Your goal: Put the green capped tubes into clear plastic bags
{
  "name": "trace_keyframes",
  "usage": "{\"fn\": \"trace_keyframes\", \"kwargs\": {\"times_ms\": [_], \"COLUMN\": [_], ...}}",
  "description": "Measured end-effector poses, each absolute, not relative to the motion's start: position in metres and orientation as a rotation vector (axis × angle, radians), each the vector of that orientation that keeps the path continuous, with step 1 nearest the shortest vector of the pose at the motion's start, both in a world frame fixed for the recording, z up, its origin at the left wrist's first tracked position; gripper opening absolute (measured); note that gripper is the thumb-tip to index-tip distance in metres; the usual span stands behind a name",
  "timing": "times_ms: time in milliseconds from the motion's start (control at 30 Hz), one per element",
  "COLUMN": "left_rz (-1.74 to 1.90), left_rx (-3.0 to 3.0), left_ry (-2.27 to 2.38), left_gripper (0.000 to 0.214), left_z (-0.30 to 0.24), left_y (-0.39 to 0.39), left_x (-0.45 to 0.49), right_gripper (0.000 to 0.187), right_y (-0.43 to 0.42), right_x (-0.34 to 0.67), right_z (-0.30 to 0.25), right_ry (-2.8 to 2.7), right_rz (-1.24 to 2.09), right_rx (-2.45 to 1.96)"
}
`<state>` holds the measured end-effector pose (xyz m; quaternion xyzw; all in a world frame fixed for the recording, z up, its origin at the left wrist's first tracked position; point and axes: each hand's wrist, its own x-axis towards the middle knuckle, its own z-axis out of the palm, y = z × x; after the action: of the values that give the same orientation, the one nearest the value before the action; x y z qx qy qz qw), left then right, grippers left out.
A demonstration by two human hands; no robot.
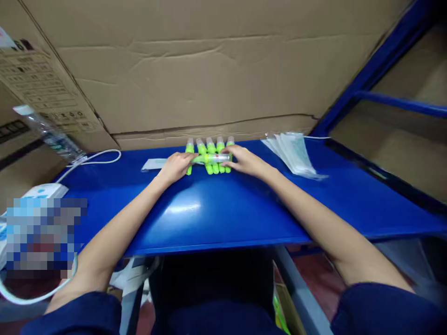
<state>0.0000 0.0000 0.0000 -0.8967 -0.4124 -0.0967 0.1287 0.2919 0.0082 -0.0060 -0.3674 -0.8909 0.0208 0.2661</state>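
Observation:
Several green tubes with clear caps (211,148) lie side by side in a row at the far middle of the blue table (226,209). One more green tube (211,158) lies crosswise on top of them. My left hand (176,166) grips its left end and my right hand (244,159) grips its right end. A flat clear packet (152,164) lies just left of my left hand.
A stack of clear plastic bags (293,151) lies at the far right of the table. A plastic water bottle (52,135) and a white cable (98,158) are at the far left. Cardboard boxes (209,70) wall the back. A blue metal frame (384,97) stands on the right.

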Motion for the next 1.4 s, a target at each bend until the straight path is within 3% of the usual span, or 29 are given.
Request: {"fn": "trace_keyframes", "kwargs": {"times_ms": [233,1400], "left_rz": [-0.338,-0.396], "left_rx": [-2.577,-2.663], "left_ry": [-1.173,-0.871], "left_gripper": [0.044,0.043], "left_z": [0.001,-0.001], "left_y": [-0.001,-0.006], "left_x": [-0.003,0.006], "right_gripper": [0.028,0.023], "right_y": [0.012,-0.016], "right_x": [0.302,0.27], "right_z": [-0.006,-0.006], "right_ry": [-2.355,-2.375], "right_rz": [0.155,0.167], "right_rx": [-1.051,-1.035]}}
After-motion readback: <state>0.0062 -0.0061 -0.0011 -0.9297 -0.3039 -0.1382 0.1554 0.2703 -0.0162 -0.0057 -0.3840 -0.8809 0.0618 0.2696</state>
